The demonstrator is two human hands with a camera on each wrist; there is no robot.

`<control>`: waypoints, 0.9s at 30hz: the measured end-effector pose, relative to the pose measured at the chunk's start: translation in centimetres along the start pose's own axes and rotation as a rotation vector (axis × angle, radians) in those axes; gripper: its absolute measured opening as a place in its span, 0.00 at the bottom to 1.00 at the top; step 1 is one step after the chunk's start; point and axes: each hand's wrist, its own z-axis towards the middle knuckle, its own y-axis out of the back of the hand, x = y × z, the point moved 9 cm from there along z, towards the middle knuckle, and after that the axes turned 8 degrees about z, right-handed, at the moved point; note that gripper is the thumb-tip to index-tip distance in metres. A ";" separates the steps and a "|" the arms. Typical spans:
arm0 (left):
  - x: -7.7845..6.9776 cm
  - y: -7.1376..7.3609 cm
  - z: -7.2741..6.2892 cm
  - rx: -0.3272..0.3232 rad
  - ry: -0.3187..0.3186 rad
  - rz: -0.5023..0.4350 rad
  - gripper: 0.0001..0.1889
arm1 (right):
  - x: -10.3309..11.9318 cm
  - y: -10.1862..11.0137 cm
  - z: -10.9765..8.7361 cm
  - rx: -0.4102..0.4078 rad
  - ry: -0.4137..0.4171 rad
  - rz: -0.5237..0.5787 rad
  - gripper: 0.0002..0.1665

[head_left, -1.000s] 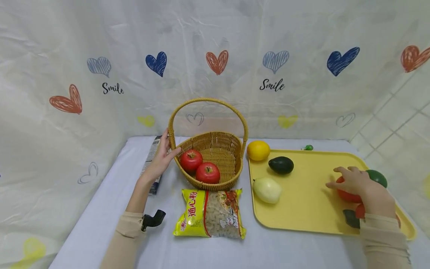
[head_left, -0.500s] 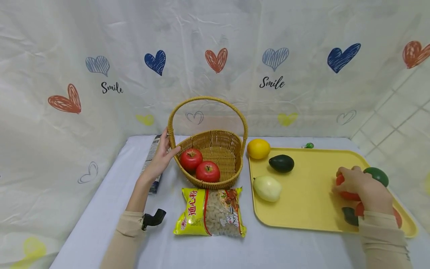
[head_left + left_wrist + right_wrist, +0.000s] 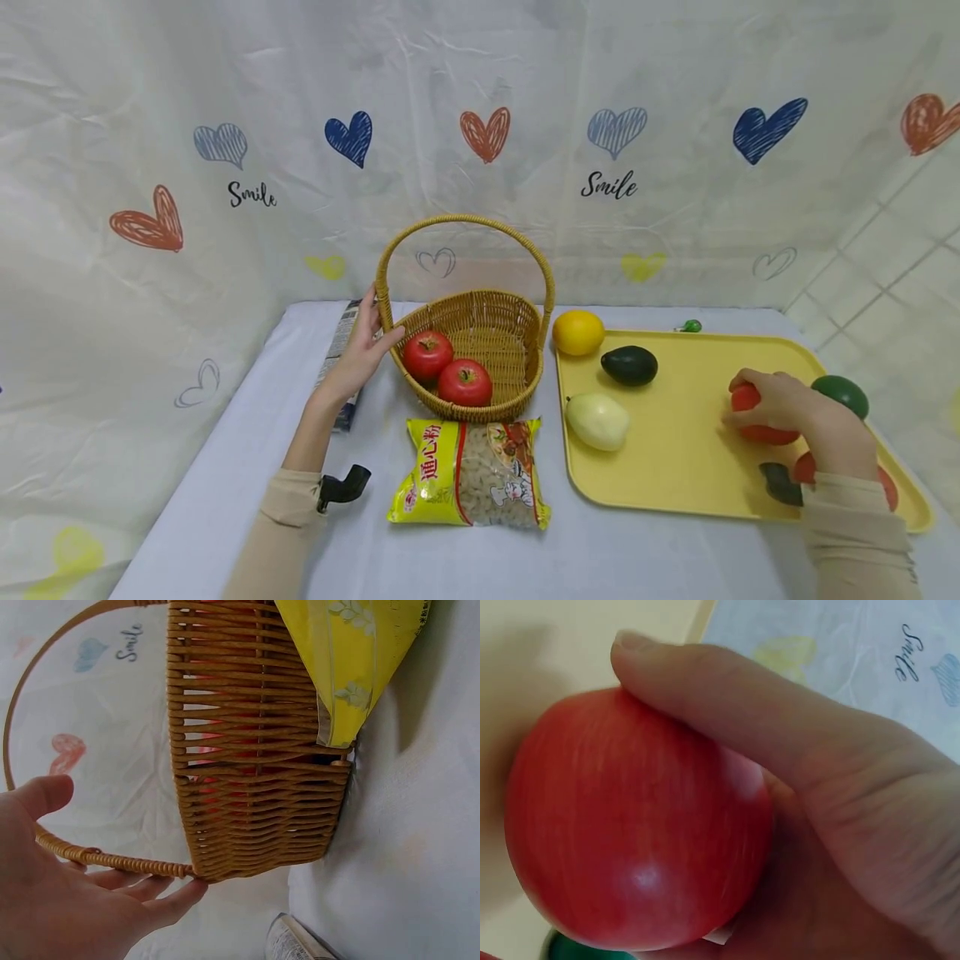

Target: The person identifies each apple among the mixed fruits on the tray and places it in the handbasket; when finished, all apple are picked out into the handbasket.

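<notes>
Fruit (image 3: 637, 825): red, at the tray's (image 3: 682, 467) right side.
Right hand (image 3: 798, 404): I grasp this fruit.
Left hand (image 3: 360, 354): I touch the basket (image 3: 504, 350), fingers (image 3: 176, 906) extended, loose.
Basket: two apples (image 3: 465, 385) inside.

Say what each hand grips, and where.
Right hand: a red fruit, gripped round its sides. Left hand: no clear grip, only touching the basket handle near its foot.

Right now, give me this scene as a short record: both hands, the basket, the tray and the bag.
Left hand: touching the handle of the basket
Right hand: gripping a red fruit; whether lifted, unclear
Basket contents: two red apples
Tray: yellow; a pale fruit and a dark fruit at left
Bag: lying in front of the basket
</notes>
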 end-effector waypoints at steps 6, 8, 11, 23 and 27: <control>0.0 0.1 -0.2 0.000 0.011 -0.002 0.45 | 0.9 0.0 0.4 -0.017 0.034 0.019 0.41; 0.0 0.0 -0.2 0.005 0.013 -0.006 0.45 | 1.5 0.0 0.4 -0.030 0.050 0.036 0.41; -0.1 0.0 -0.2 0.009 0.015 -0.011 0.45 | 2.8 0.1 0.6 -0.069 0.101 0.067 0.42; 0.1 0.0 -0.1 0.009 0.024 0.000 0.45 | 9.1 0.8 0.7 -0.250 0.268 0.150 0.41; 0.0 0.0 -0.1 0.009 0.026 0.005 0.45 | 11.7 0.4 0.8 -0.252 0.305 0.192 0.44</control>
